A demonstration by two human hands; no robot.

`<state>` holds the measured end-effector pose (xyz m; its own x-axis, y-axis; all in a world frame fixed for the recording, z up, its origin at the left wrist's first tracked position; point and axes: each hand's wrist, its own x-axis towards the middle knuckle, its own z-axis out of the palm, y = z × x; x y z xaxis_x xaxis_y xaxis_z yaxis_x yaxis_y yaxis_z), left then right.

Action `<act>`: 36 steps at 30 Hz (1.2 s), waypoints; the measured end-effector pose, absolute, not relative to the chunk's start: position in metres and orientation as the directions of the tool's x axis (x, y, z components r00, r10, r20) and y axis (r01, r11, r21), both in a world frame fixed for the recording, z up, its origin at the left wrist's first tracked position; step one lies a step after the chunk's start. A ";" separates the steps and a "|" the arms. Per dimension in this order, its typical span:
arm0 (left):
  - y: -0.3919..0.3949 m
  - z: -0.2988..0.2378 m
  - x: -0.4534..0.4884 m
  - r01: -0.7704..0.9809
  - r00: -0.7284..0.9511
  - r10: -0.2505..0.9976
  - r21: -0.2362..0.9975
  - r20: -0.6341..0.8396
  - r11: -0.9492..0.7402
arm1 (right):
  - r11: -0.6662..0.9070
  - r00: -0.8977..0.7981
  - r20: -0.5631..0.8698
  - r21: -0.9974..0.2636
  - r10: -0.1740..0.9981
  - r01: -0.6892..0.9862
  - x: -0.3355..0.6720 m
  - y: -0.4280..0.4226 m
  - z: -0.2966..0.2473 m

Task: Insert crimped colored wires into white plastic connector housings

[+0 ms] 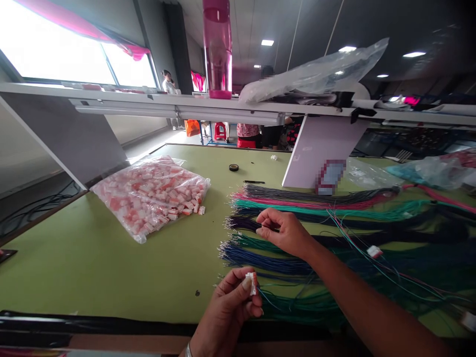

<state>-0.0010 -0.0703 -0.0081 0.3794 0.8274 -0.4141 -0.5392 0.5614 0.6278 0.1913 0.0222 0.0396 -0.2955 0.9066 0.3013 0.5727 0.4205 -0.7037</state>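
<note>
My left hand [230, 310] is closed, pinching a small white and red connector [252, 282] with thin blue and green wires trailing from it. My right hand [284, 230] is closed in a pinch on a dark wire drawn from the purple wire bundle [241, 223]. Bundles of wires [334, 208] in grey, pink, teal, purple, green and blue lie fanned across the green table [92, 258] to the right of both hands.
A clear plastic bag of white and red connectors [148, 196] lies at the left, several spilled at its mouth. A roll of black tape [234, 167] sits farther back. A white shelf [178, 106] spans overhead with a pink bottle [217, 49]. People stand in the background.
</note>
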 end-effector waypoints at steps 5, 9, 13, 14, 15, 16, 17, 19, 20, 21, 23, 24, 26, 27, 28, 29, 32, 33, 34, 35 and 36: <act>-0.069 -0.008 0.000 -0.549 0.382 0.823 0.613 -0.420 0.568 | 0.544 -0.438 0.374 -0.750 0.817 0.375 0.179 -0.004 0.048; -0.069 -0.009 0.000 -0.564 0.397 0.820 0.595 -0.412 0.572 | 0.367 -0.354 0.260 -0.887 0.898 0.281 0.180 -0.028 0.036; -0.070 -0.009 0.001 -0.574 0.429 0.810 0.571 -0.400 0.587 | 0.156 -0.242 0.098 -0.959 0.965 0.236 0.188 -0.049 0.017; -0.070 -0.008 0.001 -0.573 0.439 0.805 0.565 -0.399 0.593 | 0.130 -0.213 0.079 -0.963 0.974 0.236 0.189 -0.053 0.014; -0.070 -0.008 0.002 -0.573 0.448 0.801 0.560 -0.398 0.598 | 0.105 -0.184 0.061 -0.965 0.981 0.239 0.190 -0.056 0.011; -0.070 -0.008 0.002 -0.572 0.456 0.797 0.556 -0.397 0.604 | 0.085 -0.158 0.047 -0.966 0.986 0.245 0.191 -0.059 0.009; -0.070 -0.007 0.003 -0.571 0.462 0.794 0.553 -0.395 0.607 | 0.070 -0.139 0.035 -0.964 0.990 0.256 0.191 -0.062 0.008; -0.071 -0.007 0.003 -0.573 0.467 0.793 0.549 -0.392 0.609 | 0.071 -0.124 0.036 -0.955 0.992 0.288 0.191 -0.065 0.006; -0.071 -0.007 0.003 -0.575 0.467 0.794 0.548 -0.390 0.607 | 0.088 -0.126 0.050 -0.947 0.991 0.310 0.191 -0.067 0.006; -0.072 -0.007 0.004 -0.577 0.464 0.796 0.548 -0.389 0.605 | 0.112 -0.124 0.075 -0.937 0.990 0.332 0.191 -0.068 0.005; -0.073 -0.007 0.004 -0.578 0.462 0.796 0.547 -0.392 0.605 | 0.165 -0.119 0.130 -0.915 0.984 0.368 0.190 -0.070 0.006; -0.073 -0.008 0.004 -0.577 0.461 0.794 0.547 -0.395 0.607 | 0.191 -0.115 0.159 -0.903 0.981 0.384 0.189 -0.070 0.006; -0.074 -0.007 0.004 -0.571 0.460 0.791 0.548 -0.403 0.611 | 0.248 -0.112 0.222 -0.874 0.969 0.417 0.187 -0.072 0.007; -0.074 -0.007 0.004 -0.569 0.459 0.791 0.549 -0.405 0.612 | 0.279 -0.113 0.255 -0.856 0.960 0.435 0.186 -0.072 0.007; -0.074 -0.007 0.004 -0.568 0.458 0.792 0.552 -0.405 0.611 | 0.311 -0.122 0.287 -0.836 0.950 0.452 0.184 -0.073 0.008; -0.074 -0.007 0.004 -0.567 0.455 0.794 0.556 -0.403 0.608 | 0.340 -0.129 0.318 -0.815 0.939 0.469 0.184 -0.073 0.008; -0.075 -0.007 0.004 -0.564 0.452 0.800 0.568 -0.395 0.599 | 0.380 -0.139 0.362 -0.771 0.922 0.511 0.181 -0.074 0.009; -0.075 -0.007 0.004 -0.563 0.451 0.802 0.571 -0.393 0.597 | 0.380 -0.133 0.367 -0.763 0.921 0.524 0.181 -0.074 0.009; -0.075 -0.008 0.004 -0.563 0.451 0.802 0.573 -0.391 0.596 | 0.374 -0.124 0.368 -0.758 0.922 0.535 0.180 -0.074 0.009; -0.076 -0.008 0.004 -0.562 0.452 0.802 0.574 -0.390 0.595 | 0.366 -0.112 0.367 -0.755 0.924 0.544 0.180 -0.074 0.009; -0.076 -0.008 0.004 -0.561 0.452 0.803 0.576 -0.388 0.594 | 0.358 -0.101 0.366 -0.756 0.925 0.548 0.179 -0.075 0.008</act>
<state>0.0040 -0.0756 -0.0082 0.4520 0.8031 -0.3883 -0.5612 0.5944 0.5760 0.1794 -0.0747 0.0081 -0.1010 0.9253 0.3655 0.5484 0.3583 -0.7556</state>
